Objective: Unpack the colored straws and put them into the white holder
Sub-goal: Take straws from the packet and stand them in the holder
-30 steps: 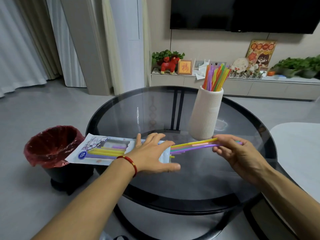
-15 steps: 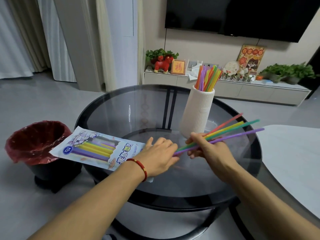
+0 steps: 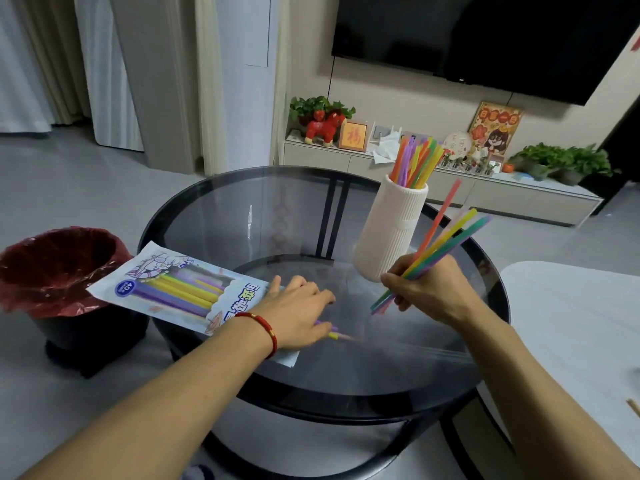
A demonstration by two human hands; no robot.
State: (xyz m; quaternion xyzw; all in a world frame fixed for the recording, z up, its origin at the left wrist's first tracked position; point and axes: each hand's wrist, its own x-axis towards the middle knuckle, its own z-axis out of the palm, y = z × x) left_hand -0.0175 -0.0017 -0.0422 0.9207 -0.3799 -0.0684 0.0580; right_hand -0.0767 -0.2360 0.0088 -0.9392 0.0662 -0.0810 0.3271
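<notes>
My right hand (image 3: 427, 289) grips a bunch of colored straws (image 3: 446, 239) that slant up to the right, just right of the white ribbed holder (image 3: 391, 230). The holder stands on the round glass table (image 3: 277, 216) with several straws (image 3: 417, 161) sticking out of its top. My left hand (image 3: 298, 311) lies flat on the open end of the straw packet (image 3: 173, 289), pressing it to the table. Yellow and purple straws show through the packet, and a few tips (image 3: 334, 334) poke out under my fingers.
A bin with a red liner (image 3: 55, 268) stands on the floor left of the table, partly under the packet's end. A white table (image 3: 571, 323) sits at the right. A TV cabinet with plants and ornaments (image 3: 450, 188) runs along the far wall.
My right hand has drawn the bunch of straws fully out of the packet and tilted it upward toward the holder. My left hand has stayed on the packet.
</notes>
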